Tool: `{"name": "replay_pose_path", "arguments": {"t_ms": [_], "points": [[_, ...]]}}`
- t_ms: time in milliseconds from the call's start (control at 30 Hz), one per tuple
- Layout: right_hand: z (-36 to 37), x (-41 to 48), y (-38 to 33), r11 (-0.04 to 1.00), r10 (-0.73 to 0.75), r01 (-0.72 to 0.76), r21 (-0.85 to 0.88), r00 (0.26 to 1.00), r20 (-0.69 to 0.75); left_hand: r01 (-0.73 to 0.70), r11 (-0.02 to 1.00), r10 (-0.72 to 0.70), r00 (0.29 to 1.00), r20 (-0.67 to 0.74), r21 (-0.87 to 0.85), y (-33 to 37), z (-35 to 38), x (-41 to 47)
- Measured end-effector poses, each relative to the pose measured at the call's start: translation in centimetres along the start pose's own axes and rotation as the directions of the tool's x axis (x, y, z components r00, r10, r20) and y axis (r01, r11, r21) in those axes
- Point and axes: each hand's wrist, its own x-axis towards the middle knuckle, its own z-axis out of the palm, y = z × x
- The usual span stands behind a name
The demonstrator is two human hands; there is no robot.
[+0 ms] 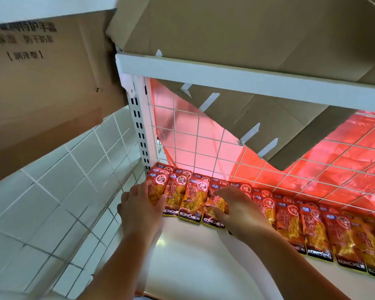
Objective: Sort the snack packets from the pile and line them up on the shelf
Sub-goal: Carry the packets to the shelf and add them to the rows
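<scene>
Cardboard flaps [268, 126] overhang the shelf [193, 256] — both grips released, left hand [141, 204] and right hand [238, 208] pressing snack packets [193, 198].

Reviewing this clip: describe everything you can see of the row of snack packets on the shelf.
The glossy red-and-orange plastic snack packets lie flat in an overlapping row along the back of the white shelf, tops by the white wire grid. Each bears a round red emblem, pictured yellowish strips and a dark bottom band reading KONCHEW. The row runs from the left post past the right edge. The left hand and right hand rest on the leftmost packets.
</scene>
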Motion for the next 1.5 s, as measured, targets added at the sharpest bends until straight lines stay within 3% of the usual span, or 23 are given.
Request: {"name": "replay_pose_path", "arguments": {"t_ms": [667,1000,1500], "points": [[0.1,-1.4,0.9,1.000,0.019,-0.019,0.010,0.999,-0.039,-0.036,0.999,0.036,0.999,-0.009,0.012,-0.1,-0.1,-0.3],[-0.1,-2.4,1.0,0.998,-0.029,0.036,0.043,0.987,-0.157,-0.227,0.974,0.223,0.959,-0.175,-0.004,0.0,0.1,-1.5],[-4.8,-11.5,6.5,0.996,0.012,0.015,0.087,0.954,-0.300,-0.317,0.946,0.307,0.942,-0.132,-0.061,8.7,-0.4,-8.1]]}}
